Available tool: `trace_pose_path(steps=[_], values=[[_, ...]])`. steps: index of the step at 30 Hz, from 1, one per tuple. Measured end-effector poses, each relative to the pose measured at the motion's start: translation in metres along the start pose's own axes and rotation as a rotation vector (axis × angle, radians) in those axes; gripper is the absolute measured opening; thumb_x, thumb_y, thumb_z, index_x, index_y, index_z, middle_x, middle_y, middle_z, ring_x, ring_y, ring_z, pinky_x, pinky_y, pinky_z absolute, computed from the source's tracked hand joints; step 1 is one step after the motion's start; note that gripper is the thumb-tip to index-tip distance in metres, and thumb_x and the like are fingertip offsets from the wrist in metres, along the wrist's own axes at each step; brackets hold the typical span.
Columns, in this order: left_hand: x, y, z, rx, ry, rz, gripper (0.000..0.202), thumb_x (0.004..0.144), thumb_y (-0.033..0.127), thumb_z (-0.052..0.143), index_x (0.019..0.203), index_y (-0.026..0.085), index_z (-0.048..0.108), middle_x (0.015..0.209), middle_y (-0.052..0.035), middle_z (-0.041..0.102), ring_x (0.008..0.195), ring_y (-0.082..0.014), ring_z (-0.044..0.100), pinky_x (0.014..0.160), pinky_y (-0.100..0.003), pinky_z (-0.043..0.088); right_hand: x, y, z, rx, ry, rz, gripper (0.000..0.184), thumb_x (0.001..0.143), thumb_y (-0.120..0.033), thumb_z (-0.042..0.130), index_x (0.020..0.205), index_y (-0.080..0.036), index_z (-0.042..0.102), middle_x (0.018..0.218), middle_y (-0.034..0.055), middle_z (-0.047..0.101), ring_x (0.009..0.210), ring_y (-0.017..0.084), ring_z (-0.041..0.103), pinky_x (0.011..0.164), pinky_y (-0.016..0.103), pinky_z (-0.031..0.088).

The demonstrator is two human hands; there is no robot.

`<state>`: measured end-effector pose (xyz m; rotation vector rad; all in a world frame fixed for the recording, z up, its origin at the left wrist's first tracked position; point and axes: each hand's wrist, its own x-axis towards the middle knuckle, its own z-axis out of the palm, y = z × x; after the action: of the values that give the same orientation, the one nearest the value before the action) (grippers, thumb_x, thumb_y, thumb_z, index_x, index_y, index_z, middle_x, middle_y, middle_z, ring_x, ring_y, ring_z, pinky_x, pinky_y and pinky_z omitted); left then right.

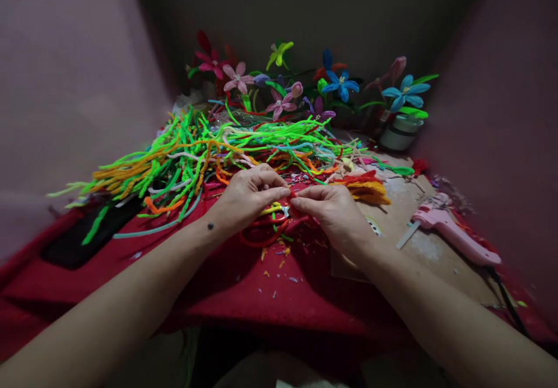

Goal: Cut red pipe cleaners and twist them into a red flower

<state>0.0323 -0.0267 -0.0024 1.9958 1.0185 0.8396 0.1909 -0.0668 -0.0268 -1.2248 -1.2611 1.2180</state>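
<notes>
My left hand (248, 193) and my right hand (329, 207) meet fingertip to fingertip over the red cloth (244, 283). Both pinch a small red pipe cleaner piece (292, 194) between thumb and fingers. Under the hands lie red pipe cleaner loops (261, 238) with a yellow strand (272, 208) and a green bit. Just behind the hands spreads a big pile of green, orange and yellow pipe cleaners (204, 149).
Finished pipe cleaner flowers (283, 91) in pink, blue and green stand at the back, some in a white pot (399, 132). A pink glue gun (453, 234) lies on a cardboard sheet (418, 248) at right. A black flat object (82, 239) rests at left. Scraps litter the cloth.
</notes>
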Motion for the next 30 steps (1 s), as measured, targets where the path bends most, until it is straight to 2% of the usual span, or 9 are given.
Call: trace_pose_path(steps=[5, 8, 14, 17, 20, 23, 27, 30], values=[[-0.002, 0.006, 0.006, -0.096, -0.006, -0.094, 0.018, 0.078, 0.028, 0.055, 0.076, 0.013, 0.063, 0.066, 0.0005, 0.057, 0.060, -0.0106, 0.049, 0.057, -0.022, 0.038, 0.000, 0.001, 0.001, -0.140, 0.058, -0.112, 0.017, 0.075, -0.026, 0.059, 0.067, -0.013, 0.068, 0.062, 0.0018, 0.064, 0.058, 0.011, 0.054, 0.057, 0.025, 0.040], [-0.002, 0.007, 0.009, -0.153, 0.029, -0.096, 0.016, 0.076, 0.029, 0.059, 0.075, 0.013, 0.063, 0.064, 0.0021, 0.055, 0.058, -0.0092, 0.046, 0.055, -0.021, 0.036, 0.000, 0.003, 0.002, -0.132, 0.082, -0.124, 0.018, 0.076, -0.027, 0.059, 0.068, -0.013, 0.068, 0.063, 0.0026, 0.065, 0.059, 0.012, 0.056, 0.059, 0.025, 0.042], [-0.003, 0.000, 0.014, -0.306, -0.002, -0.150, 0.017, 0.079, 0.030, 0.057, 0.073, 0.014, 0.057, 0.053, 0.0062, 0.042, 0.045, -0.0055, 0.032, 0.042, -0.019, 0.025, 0.001, 0.007, 0.003, -0.044, 0.062, -0.110, 0.019, 0.075, -0.029, 0.061, 0.069, -0.013, 0.069, 0.063, 0.0022, 0.065, 0.058, 0.012, 0.055, 0.059, 0.025, 0.041], [-0.002, -0.005, 0.020, -0.171, 0.083, -0.051, 0.014, 0.080, 0.026, 0.055, 0.075, 0.014, 0.057, 0.056, 0.0051, 0.046, 0.046, -0.0056, 0.036, 0.043, -0.018, 0.027, 0.002, 0.007, 0.003, 0.044, 0.072, -0.086, 0.016, 0.071, -0.029, 0.065, 0.068, -0.013, 0.069, 0.062, 0.0009, 0.063, 0.057, 0.010, 0.053, 0.057, 0.025, 0.040], [-0.003, -0.010, 0.024, 0.008, 0.166, 0.077, 0.012, 0.082, 0.025, 0.054, 0.079, 0.015, 0.060, 0.056, 0.0044, 0.050, 0.048, -0.0064, 0.042, 0.046, -0.018, 0.033, 0.002, 0.008, 0.003, 0.215, 0.019, -0.003, 0.016, 0.065, -0.029, 0.071, 0.069, -0.014, 0.070, 0.060, 0.0004, 0.063, 0.058, 0.011, 0.055, 0.060, 0.026, 0.043], [-0.005, -0.012, 0.025, 0.043, 0.195, 0.106, 0.014, 0.084, 0.025, 0.052, 0.081, 0.015, 0.060, 0.055, 0.0041, 0.052, 0.049, -0.0068, 0.046, 0.048, -0.018, 0.036, 0.003, 0.009, 0.005, 0.298, -0.046, 0.096, 0.020, 0.059, -0.028, 0.074, 0.071, -0.013, 0.071, 0.061, 0.0014, 0.065, 0.056, 0.012, 0.057, 0.060, 0.028, 0.046], [-0.005, -0.006, 0.021, -0.130, 0.191, 0.025, 0.012, 0.082, 0.025, 0.054, 0.079, 0.015, 0.059, 0.058, 0.0029, 0.055, 0.047, -0.0065, 0.047, 0.045, -0.017, 0.037, 0.002, 0.009, 0.007, 0.271, -0.067, 0.168, 0.018, 0.059, -0.029, 0.074, 0.061, -0.012, 0.066, 0.054, 0.0004, 0.061, 0.046, 0.009, 0.052, 0.049, 0.024, 0.040], [-0.003, -0.002, 0.015, -0.406, 0.037, -0.142, 0.013, 0.078, 0.028, 0.060, 0.082, 0.015, 0.061, 0.058, 0.0034, 0.056, 0.044, -0.0062, 0.046, 0.042, -0.017, 0.038, 0.002, 0.007, 0.007, 0.245, -0.107, 0.171, 0.025, 0.059, -0.033, 0.074, 0.056, -0.014, 0.059, 0.050, -0.0004, 0.058, 0.043, 0.009, 0.049, 0.046, 0.023, 0.037]])
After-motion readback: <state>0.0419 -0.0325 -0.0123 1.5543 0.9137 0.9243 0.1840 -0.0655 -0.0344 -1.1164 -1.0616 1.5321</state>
